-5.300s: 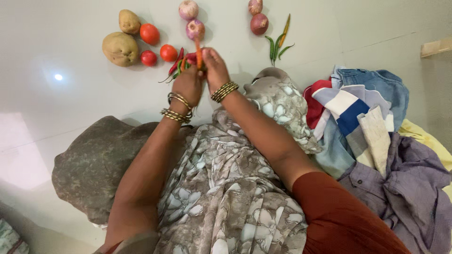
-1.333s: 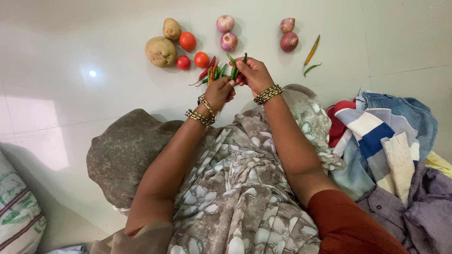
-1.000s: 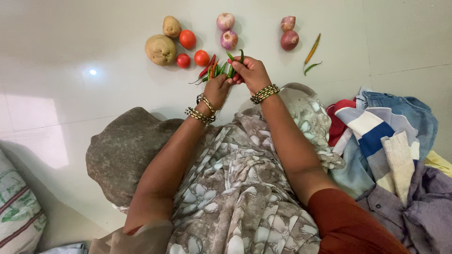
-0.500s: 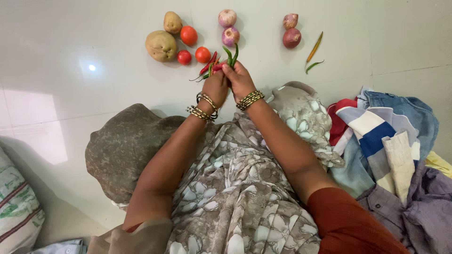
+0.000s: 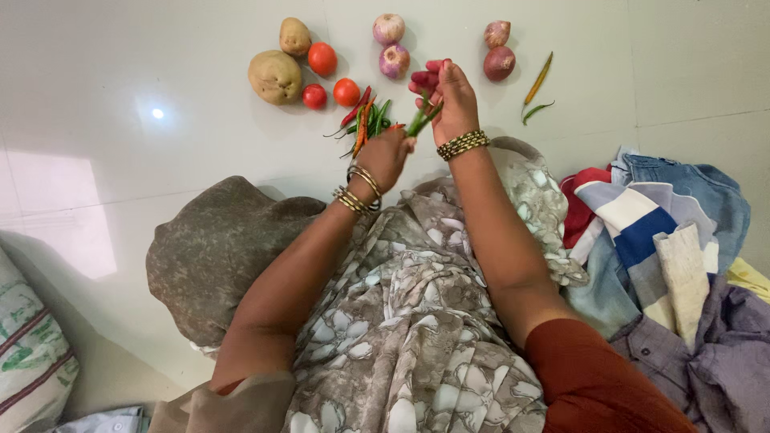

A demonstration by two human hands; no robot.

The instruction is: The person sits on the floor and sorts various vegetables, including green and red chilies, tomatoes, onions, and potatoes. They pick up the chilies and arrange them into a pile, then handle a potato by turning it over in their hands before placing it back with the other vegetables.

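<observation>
Head view, person seated on a pale tiled floor [image 5: 120, 96], lap covered by grey floral-print cloth [image 5: 409, 321]. Left hand [image 5: 387, 154] curled shut around the lower ends of a bundle of chillies [image 5: 365, 120], red, orange and green together; the bundle's tips fan out up and to the left over the floor, close to the tomatoes. Right hand [image 5: 449, 96] raised just beside and above the left, fingers pinched together on a few green chillies [image 5: 423, 119] that run down toward the left hand's knuckles; whether these strands touch the left hand cannot be told. Gold bangles on both wrists. On the floor beyond the hands: two potatoes, large potato [image 5: 274, 76] and a smaller one [image 5: 294, 35]; three tomatoes [image 5: 322, 58] between potatoes and chilli bundle; two pale pink onions [image 5: 395, 60] just left of the right hand's fingertips; two darker red onions [image 5: 499, 62] to its right. Further right, well apart from the hands, two loose chillies [image 5: 538, 78], one yellow-orange and one green below it. Pile of clothes [image 5: 666, 240] at the person's right side, with denim, striped and purple pieces. A printed sack [image 5: 32, 361] lies at the lower left edge.
</observation>
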